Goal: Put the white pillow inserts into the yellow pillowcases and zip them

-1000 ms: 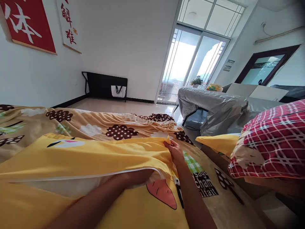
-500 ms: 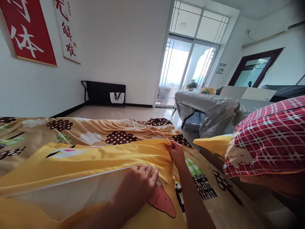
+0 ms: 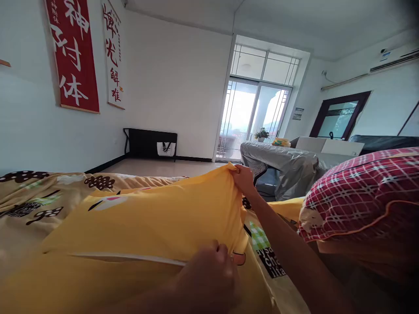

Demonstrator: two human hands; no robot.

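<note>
A yellow pillowcase (image 3: 160, 213) with a printed animal face lies spread over the blanket before me. A whitish edge strip (image 3: 131, 257) runs along its near side. My right hand (image 3: 244, 178) pinches the far right corner and holds it up, so the cloth stretches in folds below it. Closer to me, my left hand (image 3: 209, 272) is closed on the cloth at the near right, by the end of the whitish strip. Motion blurs that hand, and its fingertips are hidden.
Underneath is a tan patterned blanket (image 3: 19, 218). A red plaid pillow (image 3: 363, 198) rises at the right, with another yellow cloth (image 3: 290, 207) beside it. Farther back stand a plastic-covered table (image 3: 281, 161) with a plant and boxes, and a folded black table (image 3: 142, 144).
My right hand has lifted the corner higher, raising the cloth. My left hand has moved down and right. The opening's pale inside is now covered by yellow cloth. The view has tilted up.
</note>
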